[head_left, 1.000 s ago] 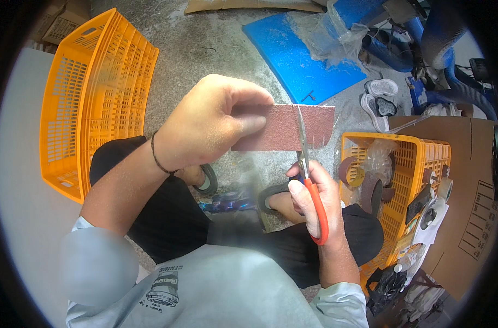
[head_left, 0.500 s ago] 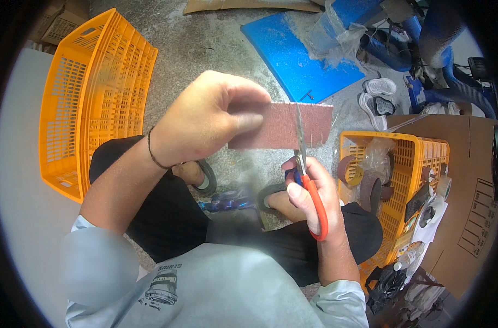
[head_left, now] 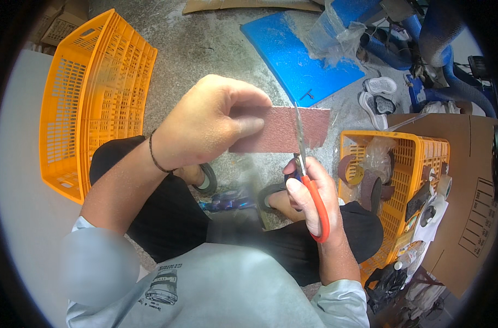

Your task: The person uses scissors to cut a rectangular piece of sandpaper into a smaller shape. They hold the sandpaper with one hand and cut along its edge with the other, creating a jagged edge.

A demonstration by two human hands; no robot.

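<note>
A reddish-brown strip of sandpaper (head_left: 279, 130) is pinched at its left end between the thumb and fingers of my left hand (head_left: 208, 120). It lies level in front of me, its right part crossed by the blades of red-handled scissors (head_left: 316, 203). My right hand (head_left: 321, 202) is wrapped round the scissor handles, below the strip's lower edge. One blade shows over the strip's face; the other is mostly hidden behind it. The strip's right end has short slits and a frayed edge.
Left stands a large yellow plastic crate (head_left: 115, 82). Another yellow crate (head_left: 391, 143) on the right holds sanding belts (head_left: 370, 191) and a plastic bag. A blue board (head_left: 281, 54) with a small black tool lies ahead, beside white shoes (head_left: 377, 101) and blue hoses. Cardboard (head_left: 451, 180) leans at right.
The strip and my left hand have come slightly down and left. The scissors still cross the strip, with the part right of the blades now shorter.
</note>
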